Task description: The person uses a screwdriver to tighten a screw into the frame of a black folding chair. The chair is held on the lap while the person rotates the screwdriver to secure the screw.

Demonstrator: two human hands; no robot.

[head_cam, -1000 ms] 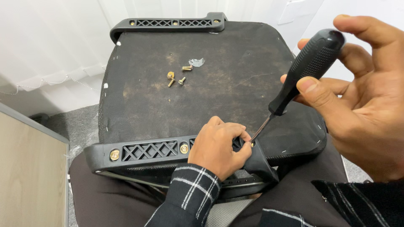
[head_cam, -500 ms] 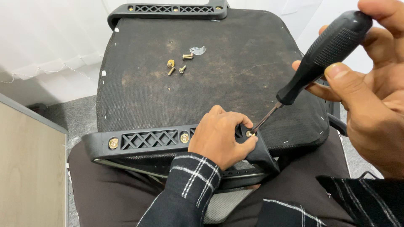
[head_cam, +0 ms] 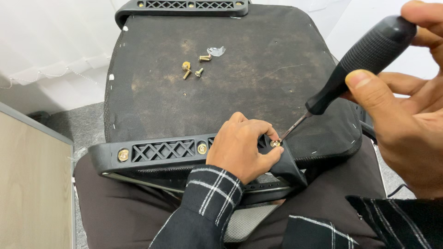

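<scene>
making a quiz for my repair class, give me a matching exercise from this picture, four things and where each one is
Things:
1. screwdriver
2. loose screws
3. left hand
4. far armrest bracket

Places:
A. lying on the middle of the seat underside
B. at the top edge of the seat
C. held in the right hand
D. on the near armrest bracket, steadying a screw

Pairs: 1-C, 2-A, 3-D, 4-B
</scene>
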